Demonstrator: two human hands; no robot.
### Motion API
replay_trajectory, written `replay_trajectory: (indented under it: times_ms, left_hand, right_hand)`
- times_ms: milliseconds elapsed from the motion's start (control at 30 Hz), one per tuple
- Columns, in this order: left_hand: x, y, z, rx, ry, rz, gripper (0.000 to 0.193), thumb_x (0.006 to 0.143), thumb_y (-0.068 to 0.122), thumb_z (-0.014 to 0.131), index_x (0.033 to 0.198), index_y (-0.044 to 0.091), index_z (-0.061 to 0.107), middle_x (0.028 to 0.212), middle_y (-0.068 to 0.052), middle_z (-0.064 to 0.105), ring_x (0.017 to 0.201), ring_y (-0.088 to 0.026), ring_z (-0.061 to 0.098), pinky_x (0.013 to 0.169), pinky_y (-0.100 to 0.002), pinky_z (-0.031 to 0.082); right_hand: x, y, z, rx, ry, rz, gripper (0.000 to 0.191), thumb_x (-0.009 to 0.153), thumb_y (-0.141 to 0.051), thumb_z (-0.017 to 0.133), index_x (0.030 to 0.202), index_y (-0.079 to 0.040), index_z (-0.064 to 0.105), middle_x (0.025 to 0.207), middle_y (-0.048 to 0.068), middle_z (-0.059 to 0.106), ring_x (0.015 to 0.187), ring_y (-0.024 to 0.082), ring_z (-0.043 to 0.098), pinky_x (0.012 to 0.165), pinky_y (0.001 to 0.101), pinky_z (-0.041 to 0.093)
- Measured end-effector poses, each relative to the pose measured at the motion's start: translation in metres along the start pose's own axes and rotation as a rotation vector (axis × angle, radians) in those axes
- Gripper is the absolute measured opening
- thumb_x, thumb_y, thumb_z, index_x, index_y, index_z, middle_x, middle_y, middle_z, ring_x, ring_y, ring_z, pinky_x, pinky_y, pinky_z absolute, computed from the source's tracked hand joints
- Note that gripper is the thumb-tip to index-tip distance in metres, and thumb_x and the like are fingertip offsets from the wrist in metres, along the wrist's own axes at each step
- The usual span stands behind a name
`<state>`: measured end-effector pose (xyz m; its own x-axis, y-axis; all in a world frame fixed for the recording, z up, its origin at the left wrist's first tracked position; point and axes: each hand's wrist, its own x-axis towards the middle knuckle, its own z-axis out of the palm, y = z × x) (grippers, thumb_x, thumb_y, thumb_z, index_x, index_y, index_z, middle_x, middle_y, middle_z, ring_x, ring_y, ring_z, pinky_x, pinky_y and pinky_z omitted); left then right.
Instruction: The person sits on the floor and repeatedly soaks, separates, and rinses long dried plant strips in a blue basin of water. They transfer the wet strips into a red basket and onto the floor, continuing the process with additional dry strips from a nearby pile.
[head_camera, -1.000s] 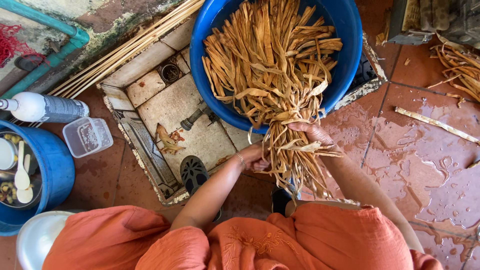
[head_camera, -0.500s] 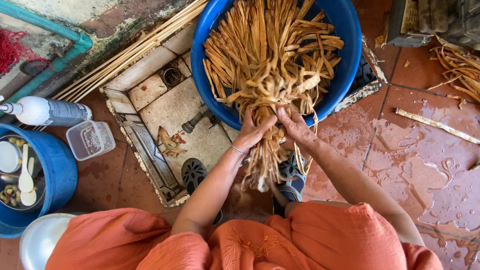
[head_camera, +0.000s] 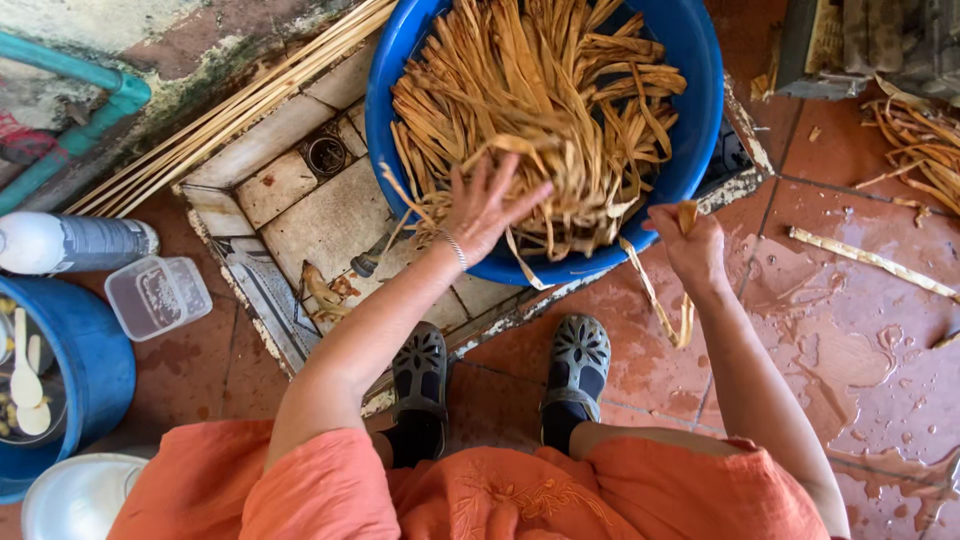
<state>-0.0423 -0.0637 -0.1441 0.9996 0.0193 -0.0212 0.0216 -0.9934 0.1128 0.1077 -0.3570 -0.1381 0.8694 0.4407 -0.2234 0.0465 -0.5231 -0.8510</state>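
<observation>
Left hand (head_camera: 485, 205) spread wide, fingers resting on tan fibre strips (head_camera: 545, 110) heaped in blue basin (head_camera: 700, 120). Right hand (head_camera: 690, 245) pinches few strips trailing over rim toward wet floor (head_camera: 850, 340). Best: gather loose ends together, keep strips untangled inside basin.

- The big blue basin (head_camera: 700, 110) is smooth, glossy plastic
- The tan strips (head_camera: 540, 90) heaped in it look fibrous and matt, like split plant material
- The floor tiles (head_camera: 850, 330) are reddish, worn and shiny with water
- The container (head_camera: 158, 296) is clear plastic, slightly cloudy
- The bottle (head_camera: 70, 242) is smooth white and grey plastic
- The shoes (head_camera: 578, 352) look like dark moulded rubber
- The orange garment (head_camera: 480, 490) is soft matt cloth
</observation>
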Motion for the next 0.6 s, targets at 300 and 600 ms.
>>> replay_trajectory:
  times_ms: [300, 600]
  left_hand:
    - [0.058, 0.001, 0.092, -0.054, -0.63, -0.071, 0.068, 0.107, 0.011, 0.04, 0.155, 0.058, 0.027, 0.171, -0.009, 0.011, 0.149, -0.044, 0.031, 0.111, -0.085, 0.015]
    - [0.069, -0.024, 0.119, -0.313, -0.831, -0.147, 0.037, 0.108, 0.031, 0.056, 0.145, 0.038, 0.055, 0.151, -0.006, 0.053, 0.135, -0.028, 0.056, 0.111, -0.052, 0.043]
  right_hand:
    - [-0.015, 0.018, 0.004, -0.54, 0.024, -0.514, 0.026, 0.096, -0.014, 0.068, 0.122, -0.01, 0.069, 0.124, 0.013, 0.069, 0.109, 0.036, 0.068, 0.094, 0.0449, 0.057]
    - [-0.036, 0.023, 0.021, -0.544, -0.106, -0.112, 0.033, 0.086, -0.027, 0.078, 0.104, -0.006, 0.062, 0.098, 0.016, 0.068, 0.079, 0.035, 0.069, 0.064, 0.049, 0.055]
